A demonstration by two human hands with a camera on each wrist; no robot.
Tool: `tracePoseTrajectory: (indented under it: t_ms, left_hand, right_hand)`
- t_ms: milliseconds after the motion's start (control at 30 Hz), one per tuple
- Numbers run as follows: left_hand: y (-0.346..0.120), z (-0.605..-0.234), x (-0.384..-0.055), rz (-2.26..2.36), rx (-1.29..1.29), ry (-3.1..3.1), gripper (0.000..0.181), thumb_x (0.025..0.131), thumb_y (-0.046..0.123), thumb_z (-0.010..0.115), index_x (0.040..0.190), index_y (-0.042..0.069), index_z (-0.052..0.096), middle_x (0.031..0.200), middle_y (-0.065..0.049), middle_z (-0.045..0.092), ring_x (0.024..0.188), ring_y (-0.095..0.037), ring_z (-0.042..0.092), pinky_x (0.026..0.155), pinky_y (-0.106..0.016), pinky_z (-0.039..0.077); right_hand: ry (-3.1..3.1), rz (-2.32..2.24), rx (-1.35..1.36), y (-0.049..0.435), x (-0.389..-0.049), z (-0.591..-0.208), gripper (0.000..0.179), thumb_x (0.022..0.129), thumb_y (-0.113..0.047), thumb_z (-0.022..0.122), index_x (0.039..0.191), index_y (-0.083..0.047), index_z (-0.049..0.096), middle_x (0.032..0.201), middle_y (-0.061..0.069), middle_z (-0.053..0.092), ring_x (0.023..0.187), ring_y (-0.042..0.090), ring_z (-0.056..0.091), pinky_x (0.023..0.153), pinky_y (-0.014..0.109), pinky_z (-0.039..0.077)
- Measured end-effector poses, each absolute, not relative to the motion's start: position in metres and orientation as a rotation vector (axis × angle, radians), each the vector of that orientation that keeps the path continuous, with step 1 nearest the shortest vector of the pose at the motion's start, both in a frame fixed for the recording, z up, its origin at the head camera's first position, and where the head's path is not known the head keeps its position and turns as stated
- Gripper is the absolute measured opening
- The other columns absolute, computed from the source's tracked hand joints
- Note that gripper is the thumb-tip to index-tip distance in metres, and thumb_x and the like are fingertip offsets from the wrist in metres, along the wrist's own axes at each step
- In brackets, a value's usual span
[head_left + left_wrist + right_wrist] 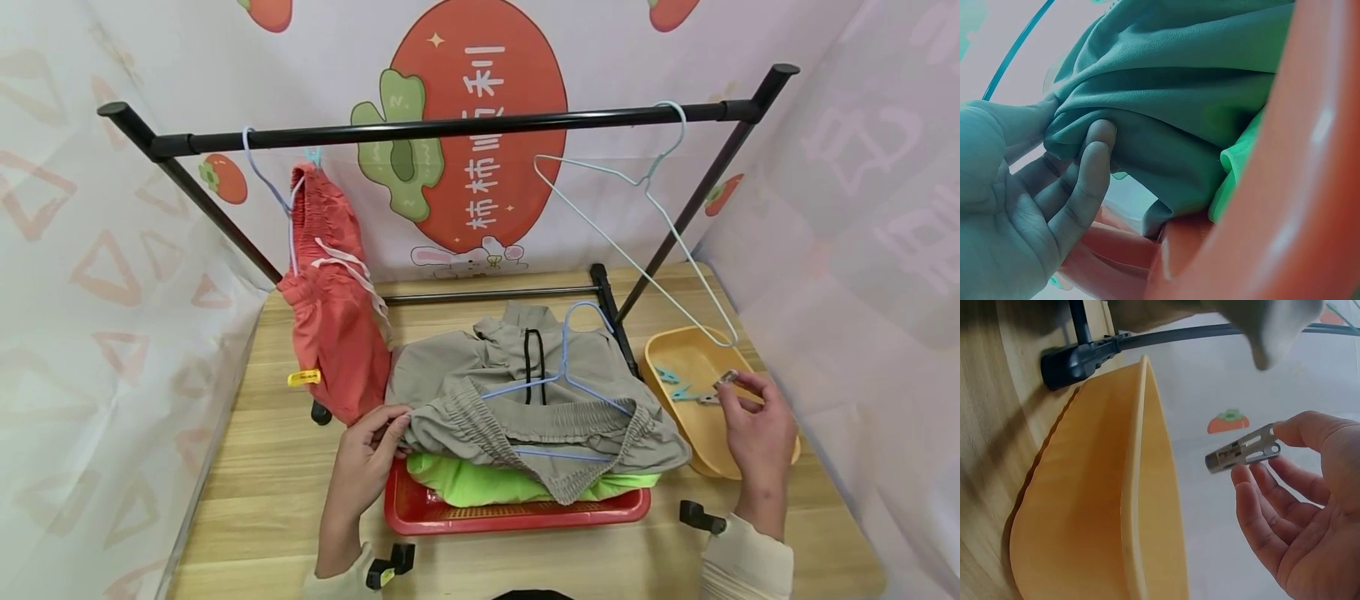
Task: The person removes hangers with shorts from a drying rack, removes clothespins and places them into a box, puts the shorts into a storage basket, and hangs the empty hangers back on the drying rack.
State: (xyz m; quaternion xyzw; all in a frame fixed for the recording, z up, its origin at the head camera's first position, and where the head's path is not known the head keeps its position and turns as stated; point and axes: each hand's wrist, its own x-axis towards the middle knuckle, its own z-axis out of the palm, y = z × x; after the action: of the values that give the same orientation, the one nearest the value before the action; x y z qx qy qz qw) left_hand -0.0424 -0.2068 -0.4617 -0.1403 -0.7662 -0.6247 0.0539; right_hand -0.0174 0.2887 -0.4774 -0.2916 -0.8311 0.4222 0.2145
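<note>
Grey drawstring shorts (pixel 465 367) lie over a red basket (pixel 517 522), with a blue hanger (pixel 564 350) set inside their elastic waistband. My left hand (pixel 367 454) pinches the left end of the waistband between thumb and fingers; the left wrist view shows the folded grey cloth (pixel 1166 94) in that grip. Over the yellow bin (pixel 712 442) at the right, my right hand (pixel 761 429) holds a grey clothespin (pixel 1244 449) by its handle end, between thumb and fingertips. Its jaws point away from the palm.
Red shorts (pixel 330 333) hang from the black rack's bar (pixel 450 127) at left. An unloaded pale green hanger (pixel 637 242) hangs at right, above the bin. Several clothespins (pixel 678 393) lie in the bin. Bright green cloth (pixel 480 483) shows under the grey shorts.
</note>
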Motion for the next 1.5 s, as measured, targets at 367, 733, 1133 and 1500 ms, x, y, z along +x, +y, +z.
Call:
tracePoseTrajectory:
  t_ms: [367, 733, 1133, 1500]
  left_hand:
    - [-0.207, -0.462, -0.044, -1.888, -0.411, -2.344, 0.015, 0.1, -0.001, 0.064, 0.111, 0.003, 0.074, 0.102, -0.009, 0.071, 0.073, -0.018, 0.067, 0.06, -0.034, 0.059]
    - [-0.207, -0.464, -0.044, -1.88, -0.408, -2.356, 0.015, 0.101, 0.0, 0.064, 0.111, 0.003, 0.074, 0.102, -0.008, 0.071, 0.073, -0.019, 0.067, 0.06, -0.034, 0.06]
    - [-0.207, -0.465, -0.043, -1.879, -0.39, -2.362, 0.015, 0.101, 0.001, 0.064, 0.112, 0.004, 0.074, 0.102, -0.006, 0.071, 0.073, -0.02, 0.067, 0.06, -0.037, 0.06]
    - [-0.207, -0.467, -0.044, -1.876, -0.407, -2.36, 0.015, 0.101, 0.001, 0.064, 0.112, 0.004, 0.074, 0.103, -0.007, 0.071, 0.073, -0.02, 0.067, 0.06, -0.036, 0.06]
  right_hand:
    - [-2.486, 1.112, -0.669, 0.284, -0.016, -0.479, 0.028, 0.103, -0.022, 0.065, 0.12, -0.001, 0.071, 0.103, 0.005, 0.071, 0.079, -0.008, 0.054, 0.065, 0.01, 0.043]
    - [-2.811, 1.228, 0.063, 0.277, -0.006, -0.472, 0.018, 0.104, -0.01, 0.063, 0.118, -0.005, 0.073, 0.109, 0.008, 0.072, 0.09, 0.007, 0.061, 0.075, 0.015, 0.047]
    - [-2.792, 1.335, 0.224, 0.276, 0.008, -0.471, 0.022, 0.102, -0.002, 0.063, 0.122, -0.006, 0.07, 0.12, 0.006, 0.066, 0.099, 0.005, 0.06, 0.08, 0.016, 0.048]
    - [-2.793, 1.375, 0.267, 0.278, 0.011, -0.472, 0.018, 0.099, -0.002, 0.067, 0.111, -0.014, 0.073, 0.113, 0.001, 0.066, 0.087, 0.012, 0.061, 0.071, 0.024, 0.05]
